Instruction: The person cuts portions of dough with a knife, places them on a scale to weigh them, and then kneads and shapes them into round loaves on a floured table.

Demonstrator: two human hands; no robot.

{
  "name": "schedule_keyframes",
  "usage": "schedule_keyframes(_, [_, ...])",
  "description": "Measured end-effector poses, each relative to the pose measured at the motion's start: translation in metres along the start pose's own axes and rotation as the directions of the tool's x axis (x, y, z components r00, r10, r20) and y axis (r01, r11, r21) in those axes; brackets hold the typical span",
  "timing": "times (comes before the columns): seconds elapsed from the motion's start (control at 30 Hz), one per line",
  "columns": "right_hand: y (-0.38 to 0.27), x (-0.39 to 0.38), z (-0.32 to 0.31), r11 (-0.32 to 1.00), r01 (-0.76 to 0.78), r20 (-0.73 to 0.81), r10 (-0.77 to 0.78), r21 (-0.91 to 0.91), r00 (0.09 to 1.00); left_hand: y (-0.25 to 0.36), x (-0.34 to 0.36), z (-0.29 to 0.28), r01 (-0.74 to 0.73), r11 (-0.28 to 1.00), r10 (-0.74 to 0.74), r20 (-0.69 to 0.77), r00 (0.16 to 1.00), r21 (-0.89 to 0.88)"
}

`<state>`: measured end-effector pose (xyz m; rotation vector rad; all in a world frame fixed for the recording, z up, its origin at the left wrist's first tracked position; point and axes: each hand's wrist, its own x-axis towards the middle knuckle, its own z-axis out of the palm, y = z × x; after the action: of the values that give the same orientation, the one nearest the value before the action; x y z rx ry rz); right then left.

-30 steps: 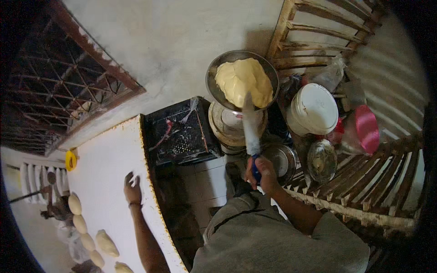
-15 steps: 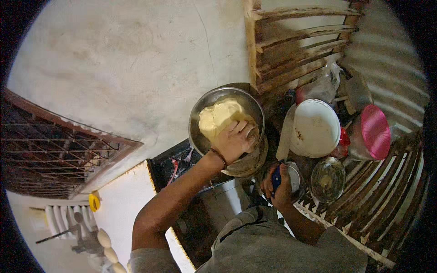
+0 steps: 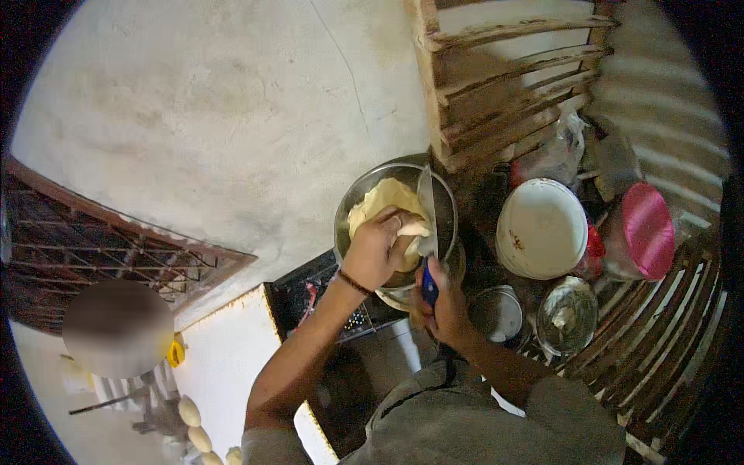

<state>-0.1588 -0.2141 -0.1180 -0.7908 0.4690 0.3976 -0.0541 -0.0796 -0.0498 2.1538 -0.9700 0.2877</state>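
Note:
A steel bowl [image 3: 346, 190] holds a large lump of pale yellow dough [image 3: 385, 200]. My left hand [image 3: 376, 246] is over the bowl, its fingers closed on a piece of the dough at the lump's near right side. My right hand [image 3: 442, 302] grips the blue handle of a knife [image 3: 430, 209]. The long blade points away from me over the bowl's right part, right beside the pinched dough. Whether the blade touches the dough, I cannot tell.
To the right stand a white bucket [image 3: 541, 225], a pink container [image 3: 648, 231], a glass bowl [image 3: 567, 316] and a lidded container [image 3: 496, 314]. A wooden slatted rack [image 3: 519, 58] rises behind. Rounded dough pieces [image 3: 198, 439] lie at lower left, near a person with a blurred head [image 3: 118, 329].
My right hand has brought the knife left and up, from beside the white bucket to the bowl. My left hand has closed on a piece of the dough.

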Motion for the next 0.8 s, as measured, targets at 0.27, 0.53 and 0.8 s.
schedule_keyframes(0.27, [0.049, -0.022, 0.007, 0.999, 0.028, 0.089, -0.026, -0.019, 0.996, 0.002, 0.013, -0.017, 0.133, 0.968, -0.126, -0.046, 0.991, 0.215])
schedule_keyframes(0.53, [0.100, -0.029, 0.036, 0.973, 0.103, 0.408, -0.011, -0.206, 0.913, 0.096, 0.043, -0.072, 0.184, 0.948, -0.292, -0.484, 0.825, -0.258])
schedule_keyframes(0.8, [0.186, -0.070, 0.061, 0.898, 0.125, 0.413, 0.067, -0.421, 0.908, 0.188, -0.270, -0.202, 0.013, 0.834, -0.467, -0.694, 0.548, -0.551])
